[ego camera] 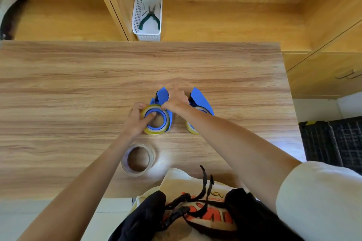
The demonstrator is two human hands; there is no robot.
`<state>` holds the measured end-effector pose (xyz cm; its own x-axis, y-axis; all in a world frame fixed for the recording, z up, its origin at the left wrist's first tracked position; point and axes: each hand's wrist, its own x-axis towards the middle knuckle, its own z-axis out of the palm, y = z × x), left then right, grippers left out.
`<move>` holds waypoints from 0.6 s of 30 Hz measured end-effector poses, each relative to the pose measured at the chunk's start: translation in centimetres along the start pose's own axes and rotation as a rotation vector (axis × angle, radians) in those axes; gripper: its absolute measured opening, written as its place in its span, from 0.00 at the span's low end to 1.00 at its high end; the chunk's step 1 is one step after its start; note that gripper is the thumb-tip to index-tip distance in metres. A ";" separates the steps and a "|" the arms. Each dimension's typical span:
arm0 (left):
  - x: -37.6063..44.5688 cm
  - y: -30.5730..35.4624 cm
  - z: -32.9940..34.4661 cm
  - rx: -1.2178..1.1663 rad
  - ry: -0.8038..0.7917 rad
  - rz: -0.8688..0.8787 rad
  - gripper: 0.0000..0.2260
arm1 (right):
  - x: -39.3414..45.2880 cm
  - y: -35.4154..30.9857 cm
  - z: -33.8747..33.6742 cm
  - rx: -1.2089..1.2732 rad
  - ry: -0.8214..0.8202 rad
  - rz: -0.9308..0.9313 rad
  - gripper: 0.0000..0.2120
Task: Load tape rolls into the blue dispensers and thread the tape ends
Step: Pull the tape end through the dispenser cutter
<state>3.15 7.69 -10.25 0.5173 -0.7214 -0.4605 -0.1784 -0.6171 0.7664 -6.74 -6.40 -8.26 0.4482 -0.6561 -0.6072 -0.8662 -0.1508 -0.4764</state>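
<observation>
Left hand: we see our left hand [137, 118] closed around the yellowish tape roll [155, 119], the thumb inside its blue hub and the fingers on the outer rim.
Right hand: our right hand [175, 100] pinches at the top of this roll, beside the blue flap; it is blurred, so we cannot tell if it holds the tape end.
Left dispenser: the blue dispenser [163, 95] lies on the wooden table [78, 76] and carries this roll.
Right dispenser: a second blue dispenser [199, 100], partly hidden by our forearm, holds another roll.
Spare roll: a clear tape roll [138, 159] lies flat, nearer to us.
Behind the table: a white basket [137, 11] with pliers [149, 17].
</observation>
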 end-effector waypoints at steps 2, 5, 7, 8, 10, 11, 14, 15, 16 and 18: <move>0.1 -0.7 -0.3 0.230 0.003 0.064 0.14 | 0.0 -0.3 0.4 -0.013 0.007 -0.005 0.20; -0.2 -0.4 -0.2 0.523 0.074 0.102 0.14 | 0.0 -0.6 0.9 -0.053 0.028 -0.020 0.24; -0.2 -0.1 -0.3 0.658 0.087 0.091 0.15 | 0.0 -0.7 1.2 -0.057 0.053 -0.042 0.26; -0.2 -0.1 -0.3 0.701 0.082 0.086 0.16 | 0.0 -0.7 1.3 -0.052 0.065 -0.054 0.27; -0.1 -0.3 -0.4 0.762 0.058 0.079 0.16 | -0.1 -0.7 1.5 -0.051 0.084 -0.077 0.27; -0.1 -0.4 -0.4 0.772 0.045 0.070 0.17 | -0.2 -0.5 1.6 -0.054 0.088 -0.088 0.26; -0.1 -0.5 -0.2 0.762 0.020 0.074 0.17 | -0.4 -0.2 1.8 -0.053 0.083 -0.101 0.22; -0.1 -0.5 -0.2 0.752 0.016 0.081 0.17 | -0.3 -0.2 1.9 -0.055 0.075 -0.102 0.21; -0.1 -0.5 -0.3 0.741 0.013 0.085 0.16 | -0.3 -0.1 2.0 -0.057 0.064 -0.105 0.21; -0.2 -0.4 -0.4 0.729 0.009 0.096 0.16 | -0.2 0.0 2.0 -0.072 0.026 -0.120 0.22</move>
<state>3.48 8.22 -10.25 0.4779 -0.7819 -0.4002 -0.7328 -0.6062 0.3092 -6.43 -4.76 -9.41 0.5448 -0.6491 -0.5310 -0.8205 -0.2817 -0.4974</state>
